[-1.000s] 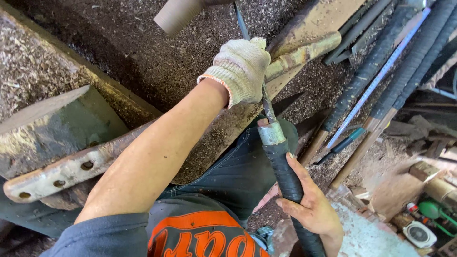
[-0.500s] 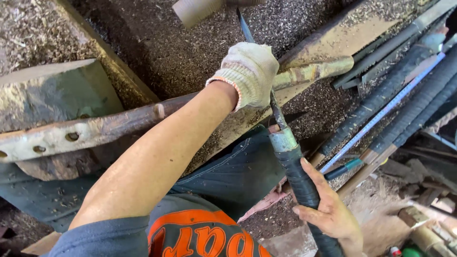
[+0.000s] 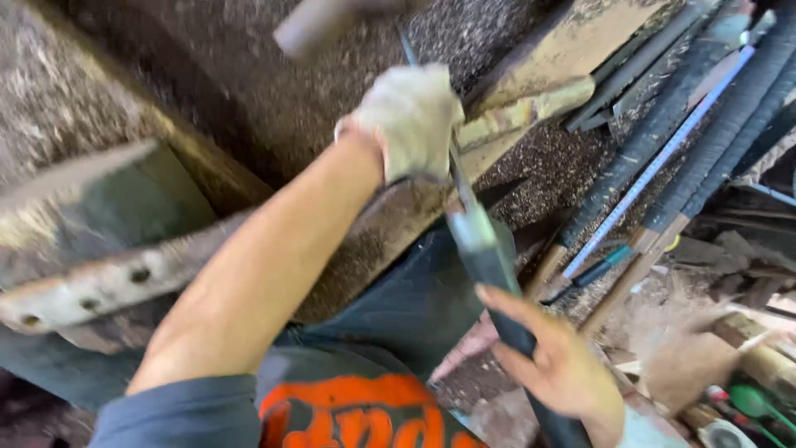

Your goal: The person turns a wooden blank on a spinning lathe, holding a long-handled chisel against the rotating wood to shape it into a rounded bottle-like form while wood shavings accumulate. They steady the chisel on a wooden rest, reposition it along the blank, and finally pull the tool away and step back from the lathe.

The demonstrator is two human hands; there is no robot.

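head cam | looks steeply down | close over forearm and lap

Left hand (image 3: 410, 120) gloved, fingers closed, forearm stretched forward. Right hand (image 3: 564, 365) bare, fingers wrapped in grip, low right.

Whole frame smeared by motion. Pale cylinder (image 3: 319, 25) at top edge cut off, kind unclear. Thin blade (image 3: 458, 187) of black-handled tool (image 3: 497, 290) hidden inside gloved left hand (image 3: 410, 120); tip blurred. Handle's lower end cut by bottom edge below right hand (image 3: 560, 365). Bottom-right clutter (image 3: 738, 411) unidentifiable.
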